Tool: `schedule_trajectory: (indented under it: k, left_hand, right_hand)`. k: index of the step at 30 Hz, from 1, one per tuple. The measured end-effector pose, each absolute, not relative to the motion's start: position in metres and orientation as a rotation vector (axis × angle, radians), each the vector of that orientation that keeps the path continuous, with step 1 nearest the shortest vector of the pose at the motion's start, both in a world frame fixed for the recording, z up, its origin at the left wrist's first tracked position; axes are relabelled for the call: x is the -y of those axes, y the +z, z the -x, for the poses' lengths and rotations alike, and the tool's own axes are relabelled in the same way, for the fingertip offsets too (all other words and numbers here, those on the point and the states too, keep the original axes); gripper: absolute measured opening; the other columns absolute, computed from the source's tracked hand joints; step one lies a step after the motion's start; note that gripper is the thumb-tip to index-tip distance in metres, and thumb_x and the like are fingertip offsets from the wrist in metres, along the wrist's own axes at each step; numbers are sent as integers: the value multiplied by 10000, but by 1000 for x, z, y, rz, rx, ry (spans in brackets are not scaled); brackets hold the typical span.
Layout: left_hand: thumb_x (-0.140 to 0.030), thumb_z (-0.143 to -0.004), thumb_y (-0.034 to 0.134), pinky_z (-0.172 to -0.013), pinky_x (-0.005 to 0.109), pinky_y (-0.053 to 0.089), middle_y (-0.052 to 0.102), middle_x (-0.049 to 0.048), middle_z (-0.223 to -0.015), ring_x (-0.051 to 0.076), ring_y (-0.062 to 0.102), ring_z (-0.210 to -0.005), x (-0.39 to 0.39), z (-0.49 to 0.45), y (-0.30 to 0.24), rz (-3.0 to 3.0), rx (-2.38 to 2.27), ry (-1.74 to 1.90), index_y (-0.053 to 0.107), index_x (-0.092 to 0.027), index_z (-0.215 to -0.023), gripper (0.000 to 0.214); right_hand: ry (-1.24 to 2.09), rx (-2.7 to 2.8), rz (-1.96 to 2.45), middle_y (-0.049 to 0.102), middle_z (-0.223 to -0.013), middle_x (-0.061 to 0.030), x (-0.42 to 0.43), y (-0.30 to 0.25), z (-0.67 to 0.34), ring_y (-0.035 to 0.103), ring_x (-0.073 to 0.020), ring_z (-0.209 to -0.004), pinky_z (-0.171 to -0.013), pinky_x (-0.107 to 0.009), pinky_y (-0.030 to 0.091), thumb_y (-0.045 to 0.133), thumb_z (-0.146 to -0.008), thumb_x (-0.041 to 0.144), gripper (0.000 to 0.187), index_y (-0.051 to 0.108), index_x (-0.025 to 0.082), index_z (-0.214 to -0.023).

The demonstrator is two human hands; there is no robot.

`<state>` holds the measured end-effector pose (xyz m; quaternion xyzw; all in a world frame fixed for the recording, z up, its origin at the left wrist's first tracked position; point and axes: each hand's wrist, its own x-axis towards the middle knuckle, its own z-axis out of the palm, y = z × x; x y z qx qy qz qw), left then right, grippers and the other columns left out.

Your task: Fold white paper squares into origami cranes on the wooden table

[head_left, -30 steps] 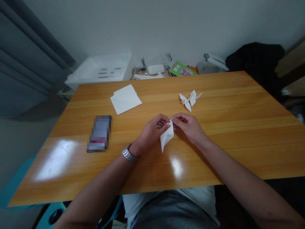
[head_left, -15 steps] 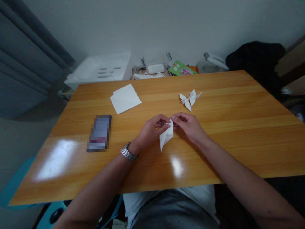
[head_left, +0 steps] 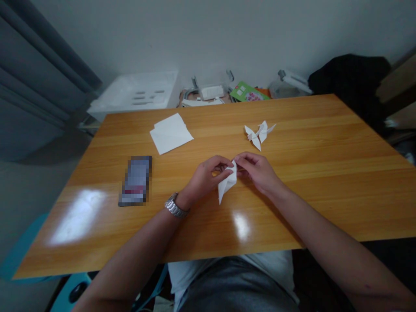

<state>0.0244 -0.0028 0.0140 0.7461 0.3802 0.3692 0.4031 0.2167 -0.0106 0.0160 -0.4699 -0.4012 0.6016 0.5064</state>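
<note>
Between my hands, above the middle of the table, is a piece of folded white paper (head_left: 228, 183) with a narrow point hanging down toward me. My left hand (head_left: 211, 175), below a metal-banded wristwatch (head_left: 175, 206), pinches the paper between thumb and fingers from the left. My right hand (head_left: 255, 169) grips its upper corner with thumb and forefinger; the other fingers curl behind, partly hidden. Beyond my right hand lie white folded paper cranes (head_left: 261, 133), close together. Flat sheets of white paper (head_left: 171, 134) rest at the back left.
A phone (head_left: 135, 181), its screen blurred, lies left on the wooden table (head_left: 318, 173). Behind the far edge stand a white plastic tray (head_left: 130, 93), a green booklet (head_left: 247, 92) and a clear bin (head_left: 289, 89). A dark cloth heap (head_left: 347, 82) is at the back right.
Almost nothing differs. Both hands keep hold of the folded paper, with only slight shifts of the fingers at its upper corner.
</note>
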Motion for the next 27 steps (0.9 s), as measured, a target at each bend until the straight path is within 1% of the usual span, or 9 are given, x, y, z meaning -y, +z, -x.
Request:
schedule_trajectory:
  k: [3,10,14,17,20,23,27]
  left_hand:
    - [-364,-927,699,-869,285,547,721,49,-1013,165,689,-920,3,-24,14,-1866,-970,932,699,-198,-1090,233]
    - [-360,-918,706,-864,282,556,716,54,-1025,164,689,-939,4,-27,16,-1800,-950,923,680,-192,-1051,216]
    - [-352,-870,757,-781,247,554,695,46,-963,144,675,-873,4,-31,14,-1627,-952,991,613,-186,-1097,316]
    - [-413,-883,739,-706,233,534,697,40,-894,135,663,-793,4,-32,14,-1570,-971,958,629,-173,-1006,291]
    - [-439,-896,719,-673,235,512,707,38,-859,136,653,-755,4,-31,16,-1568,-988,908,654,-162,-922,285]
    - [-430,-881,734,-678,238,501,705,37,-856,137,646,-754,3,-31,17,-1527,-973,907,660,-154,-916,288]
    - [-425,-857,755,-675,235,490,692,34,-844,128,631,-741,1,-31,16,-1483,-948,913,657,-148,-907,298]
  right_hand:
    - [1412,1077,1129,706,-811,-11,12,17,-219,646,-155,-748,-683,-286,578,838,-737,499,316,729,211,-809]
    - [1350,1228,1132,696,-759,-14,11,18,-219,627,-158,-689,-647,-288,551,824,-745,543,350,720,211,-783]
    - [1278,1261,1132,686,-749,-13,11,18,-217,627,-165,-694,-668,-300,545,793,-780,550,340,714,219,-796]
    - [1241,1283,1118,681,-752,-11,12,19,-217,623,-166,-706,-682,-303,537,777,-801,540,324,709,224,-788]
    - [1232,1282,1107,664,-727,-5,13,20,-216,606,-162,-695,-672,-299,518,777,-806,525,311,708,225,-765]
    - [1277,1246,1089,661,-716,-5,13,20,-216,597,-155,-675,-655,-295,514,771,-816,522,312,721,218,-767]
    - [1345,1176,1092,689,-758,-20,12,18,-217,625,-166,-700,-669,-309,548,765,-814,551,346,728,209,-779]
